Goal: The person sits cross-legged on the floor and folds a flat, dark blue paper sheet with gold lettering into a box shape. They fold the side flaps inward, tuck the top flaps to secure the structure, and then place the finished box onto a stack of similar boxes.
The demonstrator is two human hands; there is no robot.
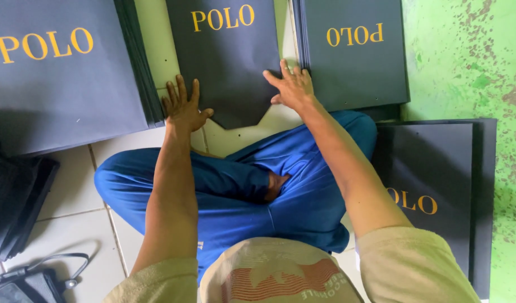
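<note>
A flat dark navy paper bag (227, 62) with gold lettering lies on the tiled floor in front of my crossed legs in blue trousers (241, 191). My left hand (183, 105) lies flat, fingers spread, on the floor at the bag's lower left edge. On the bag's lower right edge presses my right hand (291, 87), fingers spread. Neither hand grips anything. The bag's bottom end is folded to a point between my hands.
A thick stack of the same dark bags (61, 78) lies at the left, another stack (353, 56) at the upper right, a third (437, 185) beside my right knee. Dark items and a cable (56, 269) sit at the lower left. A green wall (471, 56) stands at the right.
</note>
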